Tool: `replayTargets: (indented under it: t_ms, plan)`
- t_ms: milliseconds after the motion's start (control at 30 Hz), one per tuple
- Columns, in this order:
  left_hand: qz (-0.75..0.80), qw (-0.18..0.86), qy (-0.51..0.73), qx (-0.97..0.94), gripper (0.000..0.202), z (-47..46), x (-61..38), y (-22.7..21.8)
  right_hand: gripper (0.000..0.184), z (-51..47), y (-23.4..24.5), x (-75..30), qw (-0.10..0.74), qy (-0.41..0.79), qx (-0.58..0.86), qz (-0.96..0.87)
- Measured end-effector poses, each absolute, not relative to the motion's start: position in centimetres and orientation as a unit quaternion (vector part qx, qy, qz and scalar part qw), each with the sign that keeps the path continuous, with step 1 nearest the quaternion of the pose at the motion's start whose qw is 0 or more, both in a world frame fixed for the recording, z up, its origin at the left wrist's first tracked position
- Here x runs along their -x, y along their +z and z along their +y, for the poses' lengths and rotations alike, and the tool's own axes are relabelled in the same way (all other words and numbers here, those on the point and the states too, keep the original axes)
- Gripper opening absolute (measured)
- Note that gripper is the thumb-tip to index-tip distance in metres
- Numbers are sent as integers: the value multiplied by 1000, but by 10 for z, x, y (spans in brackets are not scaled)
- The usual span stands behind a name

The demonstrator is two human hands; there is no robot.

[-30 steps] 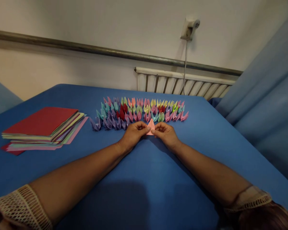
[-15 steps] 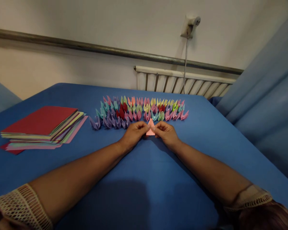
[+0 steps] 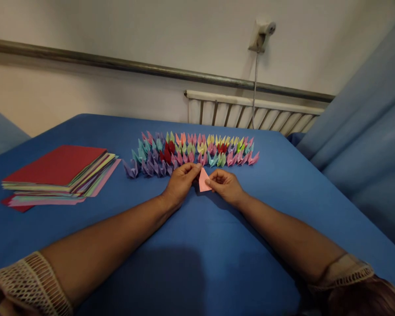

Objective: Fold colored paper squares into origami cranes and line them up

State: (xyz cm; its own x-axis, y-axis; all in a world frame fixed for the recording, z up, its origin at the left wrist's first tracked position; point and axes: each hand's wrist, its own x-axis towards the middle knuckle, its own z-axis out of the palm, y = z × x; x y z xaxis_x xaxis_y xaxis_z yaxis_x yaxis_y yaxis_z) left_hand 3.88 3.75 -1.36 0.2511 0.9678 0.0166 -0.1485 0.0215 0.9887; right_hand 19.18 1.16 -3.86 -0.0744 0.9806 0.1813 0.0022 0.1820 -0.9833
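A small piece of folded pink origami paper [image 3: 204, 181] is held up over the blue cover, narrow end away from me. My left hand [image 3: 183, 179] pinches it near the top point, thumb and fingertips together. At its right side, my right hand [image 3: 226, 184] grips it with the thumb on the front face; the fingers behind are partly hidden. Just beyond my hands stand rows of folded paper cranes [image 3: 188, 159] in purple, pink, red, yellow, green and blue.
To the left lies a stack of coloured paper sheets [image 3: 57, 164], red on top. A blue cover [image 3: 171, 272] spreads under everything. Behind are a metal rail [image 3: 134, 68], a white radiator [image 3: 250, 105] and a wall socket with a plug and cord [image 3: 261, 37]. Blue curtain [image 3: 375, 123] hangs at right.
The pink paper has tilted, its lower edge coming slightly nearer to me. My left hand has shifted from its lower side up to the top point; the right hand keeps hold.
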Motion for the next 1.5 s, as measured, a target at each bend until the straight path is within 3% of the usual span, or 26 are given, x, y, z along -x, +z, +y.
replayTargets:
  t_ms: [100, 267, 567, 1067, 1267, 1500]
  plan:
    - [388, 631, 443, -505, 39, 36, -40, -14, 30, 13, -39, -193, 546, 443, 447, -553]
    - [396, 615, 397, -555, 29, 33, -41, -14, 32, 15, -39, -197, 573, 418, 461, -533]
    - [366, 741, 378, -417, 20, 41, -34, -13, 37, 10, -33, -199, 563, 564, 379, -470]
    - [344, 784, 361, -370, 11, 40, -32, -11, 32, 13, -37, -195, 557, 584, 370, -460]
    - [362, 746, 391, -400, 19, 38, -36, -14, 31, 16, -39, -195, 588, 498, 412, -486]
    - [412, 583, 457, -531, 26, 35, -41, -15, 26, 14, -41, -196, 554, 547, 405, -480]
